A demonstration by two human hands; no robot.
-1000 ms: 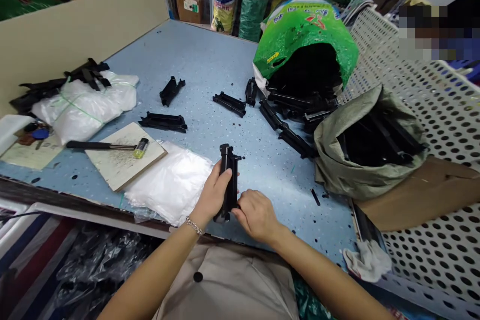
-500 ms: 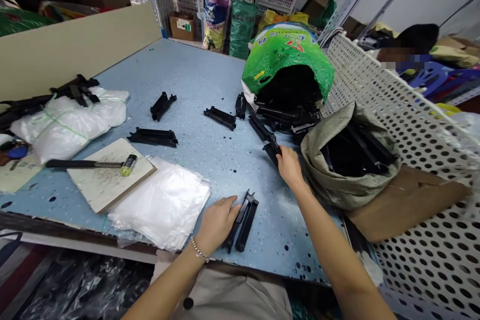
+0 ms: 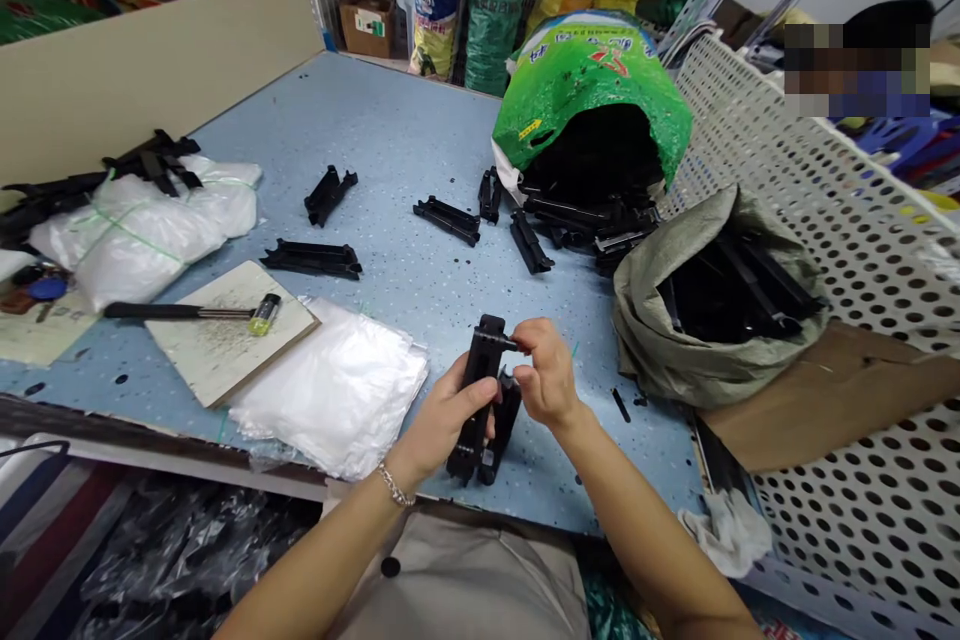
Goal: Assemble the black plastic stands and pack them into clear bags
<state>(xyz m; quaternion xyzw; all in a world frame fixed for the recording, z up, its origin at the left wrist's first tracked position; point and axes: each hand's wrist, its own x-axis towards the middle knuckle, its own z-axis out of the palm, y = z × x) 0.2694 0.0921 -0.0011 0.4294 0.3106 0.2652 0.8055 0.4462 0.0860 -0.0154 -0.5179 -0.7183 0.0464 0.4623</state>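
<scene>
In front of me, my left hand (image 3: 457, 410) is wrapped around a long black plastic part (image 3: 484, 360), thumb across its face, holding it upright. My right hand (image 3: 551, 375) is closed beside its upper end, finger and thumb at a small dark piece (image 3: 513, 345) sticking out sideways. Whether that piece is joined to the part cannot be made out. Right behind the held part is another black plastic part (image 3: 504, 430), partly covered by my left hand. Several similar parts lie farther off on the blue table (image 3: 390, 140), one of them a black part (image 3: 531, 242) near the green bag.
A green bag (image 3: 600, 70) spills black parts at the back right. Beside it stands a grey-green sack (image 3: 645, 340) of black parts, against a white perforated crate (image 3: 840, 250). At left are clear plastic bags (image 3: 330, 390), a board (image 3: 217, 360) and a hammer (image 3: 187, 312).
My right hand has come back from the parts near the green bag to my left hand. My left hand, earlier flat beside a black part, now grips one upright.
</scene>
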